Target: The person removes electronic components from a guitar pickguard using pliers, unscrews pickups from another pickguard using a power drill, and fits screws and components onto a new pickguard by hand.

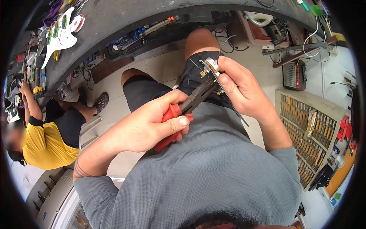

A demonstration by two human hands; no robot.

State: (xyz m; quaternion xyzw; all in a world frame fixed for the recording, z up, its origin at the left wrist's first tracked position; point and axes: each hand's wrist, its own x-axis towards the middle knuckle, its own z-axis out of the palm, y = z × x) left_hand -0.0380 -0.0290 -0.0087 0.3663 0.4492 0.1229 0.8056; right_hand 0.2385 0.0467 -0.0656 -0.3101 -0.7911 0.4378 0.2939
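Observation:
My left hand (pixel 152 122) is closed around the red handles of a pair of pliers (pixel 196 97). The dark jaws point up and to the right and meet the edge of a thin metal plate (pixel 228 100). My right hand (pixel 242 86) pinches this plate between thumb and fingers. Round metal parts that look like potentiometers (pixel 211 64) sit at its upper end, with brass-coloured shafts beside them. A thin grey wire curls up from the assembly. Whether the jaws are clamped on a part is hard to make out. Both hands are above my lap.
A dark workbench (pixel 129 17) curves across the top, bearing a white pickguard (pixel 61 36) and a wire spool (pixel 77 23). Another person in a yellow shirt (pixel 55 147) sits at left. A drawer cabinet (pixel 310 133) and a red-black box (pixel 294 75) stand at right.

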